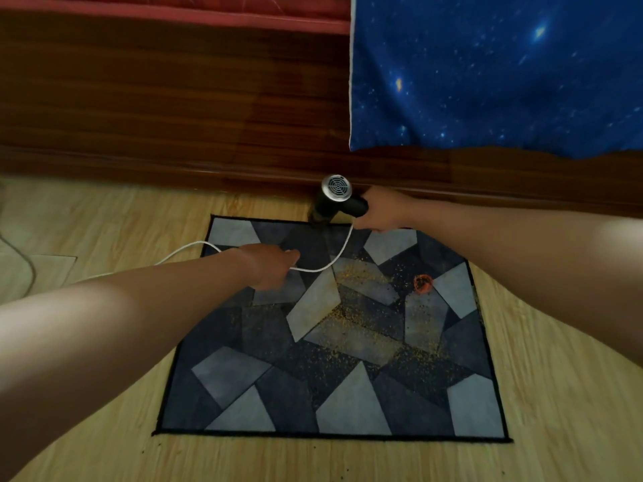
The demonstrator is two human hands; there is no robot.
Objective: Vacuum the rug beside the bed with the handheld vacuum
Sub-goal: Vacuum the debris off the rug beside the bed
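While the handheld vacuum (330, 200) stands at the far edge of the rug (243, 394), just beside the wooden bed frame (174, 99), nozzle down and silver vent grille facing up, the right hand (382, 210) grips its black handle with fingers (368, 226) wrapped fully round.

Handling, judged: small rigid body, likely light enough for one hand. The handle is the right hold, and a firm grip keeps the nozzle flat on the pile. The white cord (313, 270) is limp and could drag through the mess or snag. The rug looks thin and soft and may slide or bunch on the smooth wood floor (556, 394).

The left hand (271, 266) hovers over the far-left part of the rug and pinches the cord, which loops from there to the vacuum's handle and trails off past the left edge.

Both arms reach forward, nearly straight. The right reaches farther, to the far edge.

Yellow crumbs (351, 318) cover the rug's middle and right half, with an orange scrap (422, 283) near the right edge. None of it looks cleared yet. A blue starry sheet (487, 81) hangs off the bed at the far right.
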